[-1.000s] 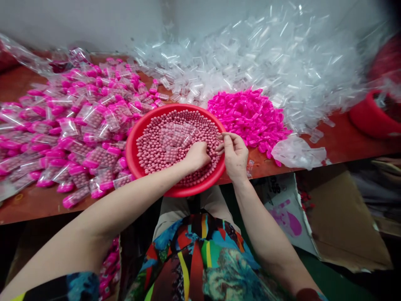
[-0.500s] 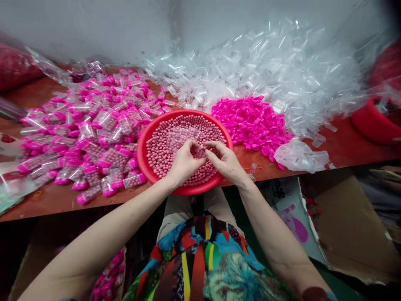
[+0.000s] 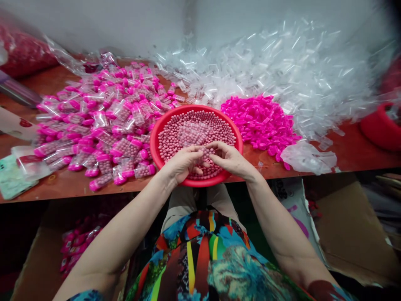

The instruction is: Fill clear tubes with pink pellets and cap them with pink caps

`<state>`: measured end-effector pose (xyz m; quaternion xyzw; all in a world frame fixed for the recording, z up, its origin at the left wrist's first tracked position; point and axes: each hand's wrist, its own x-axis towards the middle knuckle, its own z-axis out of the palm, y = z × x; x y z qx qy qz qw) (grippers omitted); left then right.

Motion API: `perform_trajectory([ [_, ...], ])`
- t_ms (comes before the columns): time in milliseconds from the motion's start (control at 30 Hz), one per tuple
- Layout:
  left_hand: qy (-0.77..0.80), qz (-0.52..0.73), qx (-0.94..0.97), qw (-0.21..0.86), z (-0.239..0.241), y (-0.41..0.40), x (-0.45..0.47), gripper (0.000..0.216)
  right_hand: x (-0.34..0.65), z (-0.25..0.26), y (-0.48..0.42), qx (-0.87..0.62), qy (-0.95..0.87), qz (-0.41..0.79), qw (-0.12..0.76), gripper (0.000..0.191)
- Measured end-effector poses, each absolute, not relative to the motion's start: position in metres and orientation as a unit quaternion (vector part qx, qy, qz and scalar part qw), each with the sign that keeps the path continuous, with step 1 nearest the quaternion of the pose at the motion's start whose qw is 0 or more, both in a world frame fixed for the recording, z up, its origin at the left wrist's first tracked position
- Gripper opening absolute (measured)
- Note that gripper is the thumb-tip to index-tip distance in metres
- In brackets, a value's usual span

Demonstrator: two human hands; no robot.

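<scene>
A red basin [image 3: 156, 154] full of small pink beads [image 3: 171, 123] stands at the table's front edge. Over its near side, my left hand [image 3: 183, 164] and my right hand [image 3: 232, 159] meet at a small clear plastic bottle [image 3: 206, 154] with pink beads showing in it. My right thumb and index finger pinch its right side. My left fingers, loosely bent, touch its left side. Several clear bottles [image 3: 191, 133] lie on the beads behind my hands. Bright pink caps [image 3: 260, 121] are heaped right of the basin.
Left of the basin spreads a pile of filled, pink-capped bottles [image 3: 103, 125]. Clear empty bottles [image 3: 282, 62] are heaped along the wall. A crumpled plastic bag [image 3: 308, 156] lies near the front edge, and a red container [image 3: 380, 127] stands far right. An open cardboard box [image 3: 351, 221] sits below.
The view has shifted, so the table's contents appear further right and slightly higher. My left fingers have loosened from a tighter pinch, and the bottle between my hands shows more clearly.
</scene>
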<state>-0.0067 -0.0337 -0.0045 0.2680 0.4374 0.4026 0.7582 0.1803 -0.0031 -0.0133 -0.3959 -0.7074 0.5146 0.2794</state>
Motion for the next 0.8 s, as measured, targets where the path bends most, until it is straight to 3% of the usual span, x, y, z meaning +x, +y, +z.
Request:
perform_trajectory([
  [100, 0.428, 0.388, 0.246, 0.778, -0.007, -0.031, -0.007, 0.024, 0.181, -0.014, 0.000, -0.395, -0.698, 0.540, 0.257, 0.025],
  [300, 0.424, 0.425, 0.204, 0.774, -0.016, -0.027, -0.008, 0.016, 0.182, -0.014, 0.006, -0.405, -0.653, 0.564, 0.303, 0.017],
  [633, 0.446, 0.460, 0.182, 0.746, -0.007, -0.029, 0.002, 0.026, 0.194, -0.013, -0.011, -0.449, -0.760, 0.329, 0.335, 0.016],
  [800, 0.466, 0.461, 0.150, 0.740, -0.001, -0.023, 0.023, 0.010, 0.222, -0.041, -0.030, -0.486, -0.721, 0.164, 0.466, 0.026],
])
